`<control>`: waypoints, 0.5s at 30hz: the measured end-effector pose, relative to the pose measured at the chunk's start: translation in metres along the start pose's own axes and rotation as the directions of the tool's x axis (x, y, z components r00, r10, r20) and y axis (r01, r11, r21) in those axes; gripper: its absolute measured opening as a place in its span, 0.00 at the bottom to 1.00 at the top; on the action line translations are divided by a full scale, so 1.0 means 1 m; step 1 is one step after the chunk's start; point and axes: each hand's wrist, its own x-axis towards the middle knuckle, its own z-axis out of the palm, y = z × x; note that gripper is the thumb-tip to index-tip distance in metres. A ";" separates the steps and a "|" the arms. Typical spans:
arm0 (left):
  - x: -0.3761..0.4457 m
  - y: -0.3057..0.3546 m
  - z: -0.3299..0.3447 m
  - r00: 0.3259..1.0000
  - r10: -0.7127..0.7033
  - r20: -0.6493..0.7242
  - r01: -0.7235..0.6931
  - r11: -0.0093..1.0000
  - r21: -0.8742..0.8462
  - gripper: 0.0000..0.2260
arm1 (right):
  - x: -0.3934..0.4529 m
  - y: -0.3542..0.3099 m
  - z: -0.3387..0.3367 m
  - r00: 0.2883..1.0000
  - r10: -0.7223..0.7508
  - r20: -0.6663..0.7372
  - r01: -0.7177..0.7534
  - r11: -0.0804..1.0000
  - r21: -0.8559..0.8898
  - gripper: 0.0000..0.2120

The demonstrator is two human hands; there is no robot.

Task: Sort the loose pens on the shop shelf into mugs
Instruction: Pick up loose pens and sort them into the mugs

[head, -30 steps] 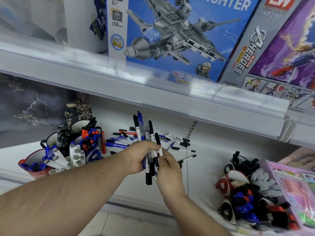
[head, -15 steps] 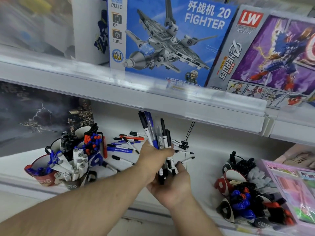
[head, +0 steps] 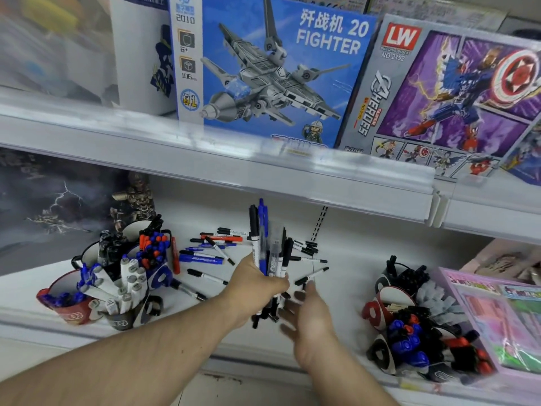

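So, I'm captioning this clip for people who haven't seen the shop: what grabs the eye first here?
Centre frame, the left hand grips an upright bundle of pens, with the right hand open just beside it. Behind them loose pens litter the white shelf, between crammed mugs at left and right. Above stands a bright blue fighter box.

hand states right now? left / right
Left hand: closed around a bundle of pens, held upright.
Right hand: open, fingers spread just below the bundle, holding nothing.
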 end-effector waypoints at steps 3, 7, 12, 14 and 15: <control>-0.002 -0.007 -0.015 0.995 0.005 0.098 -0.030 0.964 0.263 0.09 | -0.004 -0.033 -0.015 0.897 -0.419 -0.141 0.401 0.905 -0.140 0.15; -0.006 -0.015 -0.024 0.983 -0.003 0.185 -0.080 0.895 0.439 0.09 | -0.028 -0.068 -0.009 0.695 -0.701 0.160 0.719 0.673 -0.176 0.14; -0.007 -0.016 -0.021 0.982 0.001 0.191 -0.092 0.878 0.469 0.12 | -0.034 -0.066 0.013 0.629 -0.576 0.523 0.776 0.415 -0.475 0.14; -0.007 -0.016 -0.021 0.977 -0.030 0.209 -0.069 0.890 0.450 0.13 | -0.034 -0.064 0.016 0.623 -0.573 0.533 0.773 0.345 -0.532 0.16; -0.008 -0.015 -0.022 0.976 -0.049 0.213 -0.049 0.901 0.431 0.14 | -0.033 -0.064 0.015 0.616 -0.575 0.539 0.775 0.318 -0.546 0.16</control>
